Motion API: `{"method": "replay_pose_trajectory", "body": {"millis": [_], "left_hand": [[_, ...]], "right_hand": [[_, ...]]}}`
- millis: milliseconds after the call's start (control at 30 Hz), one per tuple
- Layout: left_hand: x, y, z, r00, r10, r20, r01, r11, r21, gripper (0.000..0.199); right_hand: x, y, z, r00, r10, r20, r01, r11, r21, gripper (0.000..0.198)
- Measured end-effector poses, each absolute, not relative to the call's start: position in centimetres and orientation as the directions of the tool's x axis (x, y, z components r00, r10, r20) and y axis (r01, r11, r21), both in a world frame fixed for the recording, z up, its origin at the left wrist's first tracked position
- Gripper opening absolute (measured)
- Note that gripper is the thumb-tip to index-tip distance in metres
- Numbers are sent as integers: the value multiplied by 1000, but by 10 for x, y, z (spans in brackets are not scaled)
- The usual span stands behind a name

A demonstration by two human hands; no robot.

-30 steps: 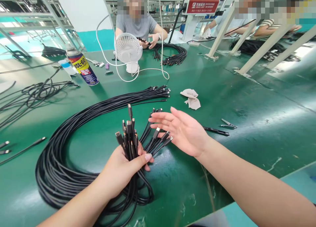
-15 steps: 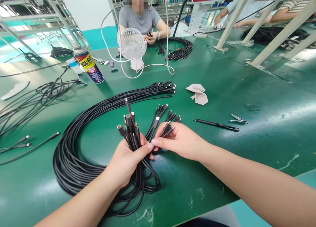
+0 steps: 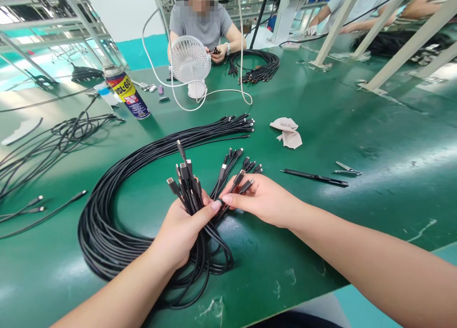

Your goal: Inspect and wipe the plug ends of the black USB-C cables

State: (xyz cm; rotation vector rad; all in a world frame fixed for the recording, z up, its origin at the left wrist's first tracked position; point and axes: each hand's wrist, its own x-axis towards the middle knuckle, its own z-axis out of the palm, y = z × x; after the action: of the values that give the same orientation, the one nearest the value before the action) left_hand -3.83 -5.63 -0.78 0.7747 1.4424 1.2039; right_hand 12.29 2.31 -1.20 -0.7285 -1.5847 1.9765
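Observation:
A bunch of black USB cables [image 3: 190, 187] stands plug ends up in my left hand [image 3: 189, 223], whose fingers and thumb are wrapped round it. My right hand [image 3: 260, 199] pinches a couple of cable ends [image 3: 238, 181] between thumb and fingers, close beside the left thumb. Their plugs stick out past the right fingertips. Behind the hands, more cable ends [image 3: 232, 156] lie fanned out on the green table. The rest of the cables form a thick black coil [image 3: 103, 213] that curves round to the left and back. Part of the right fingers is hidden by the plugs.
A white fan [image 3: 191, 64] and a spray can [image 3: 126, 92] stand further back. To the right lie a crumpled cloth [image 3: 287, 133], black tweezers [image 3: 314, 177] and a small metal clipper [image 3: 348, 169]. Loose cables [image 3: 67, 137] lie at left. Across the table sits a person in grey [image 3: 200, 21].
The two cable ends in my right hand have spread apart a little, and its fingertips have shifted slightly. My left hand keeps its hold. The whole view has tipped slightly.

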Motion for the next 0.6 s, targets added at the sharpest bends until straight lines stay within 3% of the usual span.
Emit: {"method": "replay_pose_trajectory", "body": {"millis": [333, 600], "left_hand": [[-38, -55, -8, -171, 945, -280, -135, 258, 956, 29], [-35, -55, -5, -150, 944, -293, -194, 263, 945, 31]], "right_hand": [[121, 21, -6, -693, 676, -248, 11, -334, -942, 37], [121, 19, -7, -695, 678, -239, 14, -319, -947, 40]]}}
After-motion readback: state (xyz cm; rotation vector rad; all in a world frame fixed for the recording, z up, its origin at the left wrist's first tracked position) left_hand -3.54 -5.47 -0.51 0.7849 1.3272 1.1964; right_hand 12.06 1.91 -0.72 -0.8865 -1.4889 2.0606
